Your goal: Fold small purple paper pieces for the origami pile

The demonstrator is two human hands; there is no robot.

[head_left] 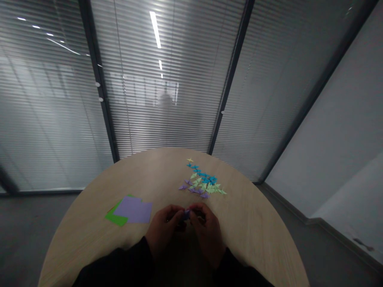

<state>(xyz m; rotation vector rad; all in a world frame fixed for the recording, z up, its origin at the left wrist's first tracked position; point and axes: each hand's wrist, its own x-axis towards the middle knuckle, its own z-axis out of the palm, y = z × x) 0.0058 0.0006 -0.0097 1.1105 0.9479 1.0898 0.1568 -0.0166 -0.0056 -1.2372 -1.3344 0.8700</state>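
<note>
Between my two hands is a small piece of folded purple paper (187,215), its shape mostly covered by fingers. My left hand (164,227) pinches its left side with thumb and forefinger. On the other side, my right hand (208,229) grips it in the same way. Beyond the hands lie several small folded paper figures: purple ones (196,191), pale green ones (209,187), blue ones (203,174) and one yellow figure (190,160). Flat sheets of purple paper (134,210) rest to the left of my left hand, over green paper (116,218).
The round wooden table (245,239) has a curved edge on its far side and both flanks. Behind it stand glass panels with blinds (167,131) and dark frames. A white wall (335,151) rises on the right, above the grey floor (284,207).
</note>
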